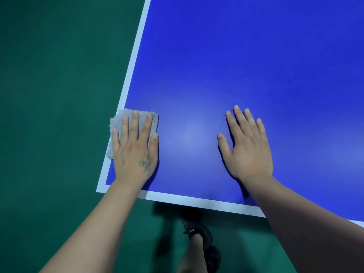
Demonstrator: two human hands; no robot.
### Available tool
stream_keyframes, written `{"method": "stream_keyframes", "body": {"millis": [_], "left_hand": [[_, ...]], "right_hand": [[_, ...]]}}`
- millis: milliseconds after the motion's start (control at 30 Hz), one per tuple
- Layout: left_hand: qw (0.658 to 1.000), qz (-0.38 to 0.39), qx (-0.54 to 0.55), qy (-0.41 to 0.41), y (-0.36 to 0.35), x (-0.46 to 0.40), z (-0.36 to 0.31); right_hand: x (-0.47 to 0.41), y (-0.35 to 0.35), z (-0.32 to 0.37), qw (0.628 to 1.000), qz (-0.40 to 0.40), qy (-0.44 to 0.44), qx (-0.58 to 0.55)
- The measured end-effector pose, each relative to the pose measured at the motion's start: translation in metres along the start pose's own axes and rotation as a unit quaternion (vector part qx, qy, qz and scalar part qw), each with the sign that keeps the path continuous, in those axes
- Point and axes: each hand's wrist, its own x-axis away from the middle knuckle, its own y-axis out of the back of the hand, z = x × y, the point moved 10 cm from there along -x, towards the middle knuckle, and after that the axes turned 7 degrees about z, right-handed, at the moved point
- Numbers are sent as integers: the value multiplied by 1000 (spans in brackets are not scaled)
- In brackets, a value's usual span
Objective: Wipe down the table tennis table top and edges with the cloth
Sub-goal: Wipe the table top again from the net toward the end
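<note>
Grey and fuzzy, the cloth (134,127) lies flat at the near left corner of the table tennis table (236,66), spread over the white border line (134,56) that runs up the left side, with its outer edge reaching the table's rim. The left hand (136,146) lies palm down on top of it, fingers straight and slightly spread, pressing rather than gripping; the fingertips end just short of the cloth's far edge, and the heel of the hand rests on bare blue surface behind it. Part of the cloth shows to the left of the little finger. The right hand (248,146) rests well apart to the right, flat on the blue top with fingers extended and nothing under it. Green floor (49,95) surrounds the table, and a dark shoe (204,233) shows below the near edge
</note>
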Motion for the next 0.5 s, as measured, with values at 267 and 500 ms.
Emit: {"method": "stream_keyframes", "body": {"millis": [267, 500], "left_hand": [[1000, -7, 11, -4, -4, -49, -66], [989, 11, -3, -147, -12, 54, -87]], "right_hand": [[-2, 3, 4, 1000, -10, 2, -4], [-1, 6, 4, 1000, -12, 3, -12]]}}
